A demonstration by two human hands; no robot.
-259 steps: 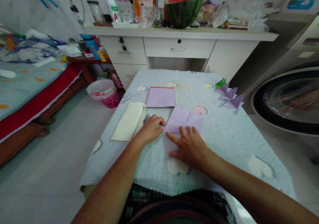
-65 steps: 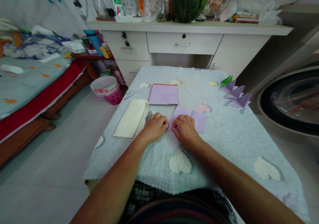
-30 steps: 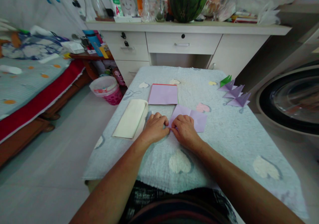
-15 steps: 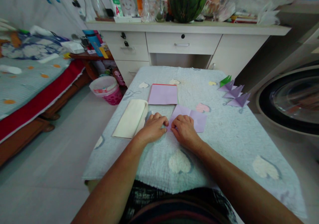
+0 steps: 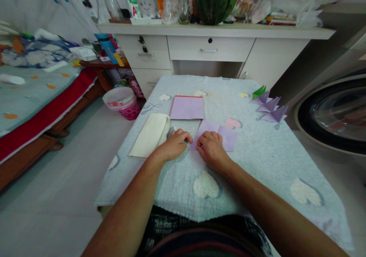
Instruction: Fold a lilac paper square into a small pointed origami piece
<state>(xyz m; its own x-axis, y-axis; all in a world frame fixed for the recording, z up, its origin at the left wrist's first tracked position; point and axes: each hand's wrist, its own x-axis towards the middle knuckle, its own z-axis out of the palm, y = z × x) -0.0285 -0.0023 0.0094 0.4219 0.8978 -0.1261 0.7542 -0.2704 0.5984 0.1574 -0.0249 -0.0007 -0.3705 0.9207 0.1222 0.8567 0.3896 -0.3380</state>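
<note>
A folded lilac paper sheet (image 5: 225, 137) lies on the pale blue tablecloth (image 5: 257, 161) in front of me. My right hand (image 5: 211, 150) is curled, its fingertips pinching and pressing the paper's near left corner. My left hand (image 5: 173, 144) rests just left of it with fingers curled, fingertips touching the same corner. A stack of lilac square paper with a red edge (image 5: 187, 107) lies just beyond the hands.
A cream folded cloth (image 5: 150, 135) lies left of my left hand. Several folded lilac paper shapes and a green one (image 5: 268, 106) sit at the table's right edge. Beyond the table stand a desk with drawers (image 5: 208, 51), a pink bin (image 5: 121, 102), a bed on the left and a washing machine (image 5: 331, 116) on the right.
The paper went from a spread, creased sheet to a narrower fold. My right hand curled onto its left corner. In the last second the left hand slid slightly left.
</note>
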